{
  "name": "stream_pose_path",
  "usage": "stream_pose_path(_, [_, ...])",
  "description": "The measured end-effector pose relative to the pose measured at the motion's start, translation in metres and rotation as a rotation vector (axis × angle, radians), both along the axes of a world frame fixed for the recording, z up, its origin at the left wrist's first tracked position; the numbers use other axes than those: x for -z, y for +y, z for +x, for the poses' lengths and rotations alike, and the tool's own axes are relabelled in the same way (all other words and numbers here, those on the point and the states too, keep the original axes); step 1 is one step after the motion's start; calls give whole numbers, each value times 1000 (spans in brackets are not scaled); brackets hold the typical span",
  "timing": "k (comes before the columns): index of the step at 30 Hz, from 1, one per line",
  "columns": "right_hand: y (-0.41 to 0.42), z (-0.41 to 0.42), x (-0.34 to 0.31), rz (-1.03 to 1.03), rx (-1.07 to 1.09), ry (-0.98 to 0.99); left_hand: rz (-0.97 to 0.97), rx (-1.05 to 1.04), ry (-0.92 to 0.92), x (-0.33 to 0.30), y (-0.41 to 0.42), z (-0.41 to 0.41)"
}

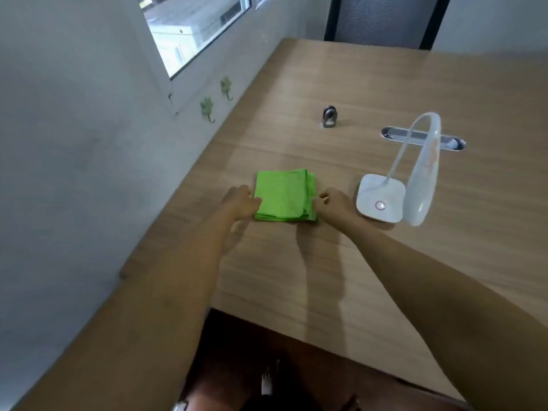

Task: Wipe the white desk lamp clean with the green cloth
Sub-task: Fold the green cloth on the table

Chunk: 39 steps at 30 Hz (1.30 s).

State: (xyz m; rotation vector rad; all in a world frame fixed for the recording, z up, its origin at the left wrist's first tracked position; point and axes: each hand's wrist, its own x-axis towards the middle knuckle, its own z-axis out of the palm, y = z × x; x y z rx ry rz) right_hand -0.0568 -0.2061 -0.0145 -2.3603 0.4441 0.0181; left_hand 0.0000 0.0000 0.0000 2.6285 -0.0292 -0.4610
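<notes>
A folded green cloth [283, 194] lies flat on the wooden desk [385, 262]. My left hand [240, 201] touches its left edge, fingers curled at the near-left side. On the other side my right hand [333, 201] rests with curled fingers at the cloth's right edge. Whether either hand pinches the cloth is unclear. The white desk lamp [397, 179] stands just right of my right hand, its square base with a round button toward me and its curved neck bending the head down over the base's right side.
A small metal fitting [329, 116] stands on the desk behind the cloth. An oval cable slot [424, 138] lies behind the lamp. The wall with two green hooks [216, 97] and a window borders the desk's left edge. A dark chair back shows at the far end.
</notes>
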Motion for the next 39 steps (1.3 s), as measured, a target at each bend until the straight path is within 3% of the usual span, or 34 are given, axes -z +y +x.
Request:
stream_pose_path(6, [19, 34, 9, 163, 283, 151, -196, -182, 34, 12, -7, 20])
stream_pose_path(9, [19, 48, 14, 198, 314, 204, -283, -227, 57, 18, -13, 31])
stream_pose_path(21, [18, 45, 12, 663, 446, 162, -656, -455, 356, 11, -15, 36])
stream_pose_path(25, [2, 17, 9, 849, 487, 181, -776, -388, 475, 3, -23, 19])
stream_pose_path(32, [-37, -44, -3, 802, 373, -128, -847, -238, 503, -15, -47, -18])
stream_pose_path(36, [-51, -64, -12, 915, 194, -31, -711, 6, 553, -34, -60, -36])
stream_pose_path(39, [-62, -75, -13, 985, 201, 70, -669, 67, 584, -43, -70, -44])
